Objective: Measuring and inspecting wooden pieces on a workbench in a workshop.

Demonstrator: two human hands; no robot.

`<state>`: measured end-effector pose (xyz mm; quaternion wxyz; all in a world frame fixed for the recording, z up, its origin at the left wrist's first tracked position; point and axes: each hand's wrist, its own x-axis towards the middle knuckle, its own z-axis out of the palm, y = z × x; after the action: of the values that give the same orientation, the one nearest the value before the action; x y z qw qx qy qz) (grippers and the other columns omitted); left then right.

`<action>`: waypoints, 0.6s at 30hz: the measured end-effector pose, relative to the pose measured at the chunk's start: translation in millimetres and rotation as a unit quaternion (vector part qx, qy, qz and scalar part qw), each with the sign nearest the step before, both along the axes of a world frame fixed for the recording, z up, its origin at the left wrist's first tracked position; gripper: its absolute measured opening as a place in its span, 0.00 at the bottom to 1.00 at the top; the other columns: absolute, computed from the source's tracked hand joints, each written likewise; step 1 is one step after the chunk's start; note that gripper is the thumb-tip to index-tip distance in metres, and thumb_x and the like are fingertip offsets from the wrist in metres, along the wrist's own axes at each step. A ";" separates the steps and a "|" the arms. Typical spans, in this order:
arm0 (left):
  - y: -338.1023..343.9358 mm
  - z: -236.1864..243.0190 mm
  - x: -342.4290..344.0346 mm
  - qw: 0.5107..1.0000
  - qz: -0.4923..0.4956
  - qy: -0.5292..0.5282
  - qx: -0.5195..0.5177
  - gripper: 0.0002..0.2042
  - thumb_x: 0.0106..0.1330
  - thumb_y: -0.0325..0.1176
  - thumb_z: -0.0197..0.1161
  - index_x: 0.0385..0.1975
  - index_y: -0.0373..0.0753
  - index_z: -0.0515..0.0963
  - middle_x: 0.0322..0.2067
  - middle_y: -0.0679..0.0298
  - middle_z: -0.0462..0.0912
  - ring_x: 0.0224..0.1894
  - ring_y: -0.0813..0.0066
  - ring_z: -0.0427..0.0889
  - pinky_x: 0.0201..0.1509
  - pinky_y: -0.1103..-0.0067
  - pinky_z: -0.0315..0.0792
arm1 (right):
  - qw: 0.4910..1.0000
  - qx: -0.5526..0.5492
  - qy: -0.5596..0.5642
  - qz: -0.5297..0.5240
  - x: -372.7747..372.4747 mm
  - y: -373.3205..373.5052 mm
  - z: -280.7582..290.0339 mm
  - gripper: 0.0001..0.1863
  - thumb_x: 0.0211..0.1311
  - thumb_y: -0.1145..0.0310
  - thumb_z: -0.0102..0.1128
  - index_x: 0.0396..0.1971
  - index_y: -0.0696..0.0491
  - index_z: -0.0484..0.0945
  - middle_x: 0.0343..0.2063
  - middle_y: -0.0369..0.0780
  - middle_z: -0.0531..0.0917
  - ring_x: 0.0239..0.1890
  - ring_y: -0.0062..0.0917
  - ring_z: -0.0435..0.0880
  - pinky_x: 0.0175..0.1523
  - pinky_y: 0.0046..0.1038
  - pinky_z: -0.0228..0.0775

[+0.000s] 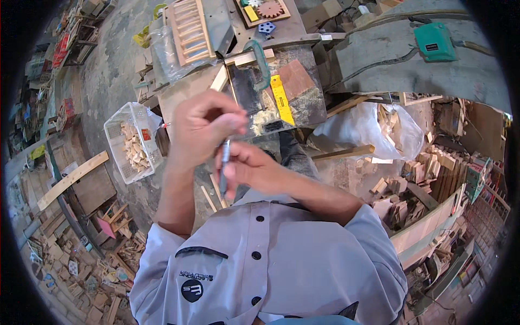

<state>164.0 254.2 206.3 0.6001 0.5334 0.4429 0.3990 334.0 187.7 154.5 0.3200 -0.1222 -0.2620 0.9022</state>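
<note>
In front of my chest, my right hand (249, 172) is closed around a slim dark grey pen (223, 181), held upright between thumb and fingers. Just above the pen's upper end is my left hand (208, 127), its fingers curled and thumb against the index finger. What sits in that pinch, if anything, is too small to make out. Beyond both hands, a yellow try square (281, 100) lies on the dark worktop (311, 103), partly over a reddish-brown board (295, 78). Wood shavings (264, 118) and a small black brush-like piece (273, 127) are near its lower end.
A green translucent guard (262, 66) curves over the worktop. White crate (154, 154) with wood blocks stands left; a plastic bag (346, 130) of offcuts is right. A slatted wooden rack (189, 32) and a gear tray (250, 13) lie behind. Wood piles (411, 187) fill the right.
</note>
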 end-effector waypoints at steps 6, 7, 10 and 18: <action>46.1 -124.1 102.4 0.980 0.064 -0.071 -0.172 0.11 0.75 0.32 0.68 0.51 0.33 0.84 0.42 0.56 0.90 0.46 0.65 0.90 0.55 0.70 0.82 | 0.945 0.112 -0.269 -0.147 94.4 41.7 -69.4 0.07 0.76 0.68 0.65 0.42 0.55 0.79 0.34 0.37 0.84 0.34 0.22 0.88 0.39 0.26 0.81; 44.9 -161.3 110.9 0.990 0.063 0.117 -0.049 0.13 0.74 0.31 0.68 0.53 0.34 0.83 0.42 0.55 0.90 0.45 0.59 0.90 0.53 0.67 0.82 | 0.941 0.017 -0.298 -0.159 112.0 51.3 -82.1 0.10 0.75 0.66 0.68 0.43 0.56 0.80 0.33 0.35 0.85 0.37 0.19 0.88 0.42 0.24 0.80; 30.6 -219.2 130.8 0.892 -0.024 0.416 0.172 0.19 0.66 0.31 0.70 0.58 0.39 0.82 0.54 0.56 0.85 0.57 0.52 0.84 0.61 0.62 0.76 | 0.831 0.069 -0.432 -0.343 143.7 81.2 -160.2 0.08 0.75 0.68 0.66 0.47 0.55 0.81 0.36 0.37 0.86 0.46 0.27 0.89 0.49 0.31 0.81; 1.5 -260.1 151.9 0.795 -0.068 0.560 0.224 0.21 0.66 0.32 0.63 0.60 0.40 0.83 0.67 0.60 0.78 0.68 0.60 0.76 0.71 0.62 0.69 | 0.551 0.561 -0.577 -0.222 168.9 168.7 -236.7 0.11 0.68 0.66 0.69 0.48 0.46 0.83 0.47 0.39 0.89 0.72 0.43 0.75 0.78 0.54 0.59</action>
<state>315.9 255.7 -53.8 0.1362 0.8119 0.5624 0.0768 502.8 356.4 -82.2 0.2944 -0.4665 -0.8076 0.2087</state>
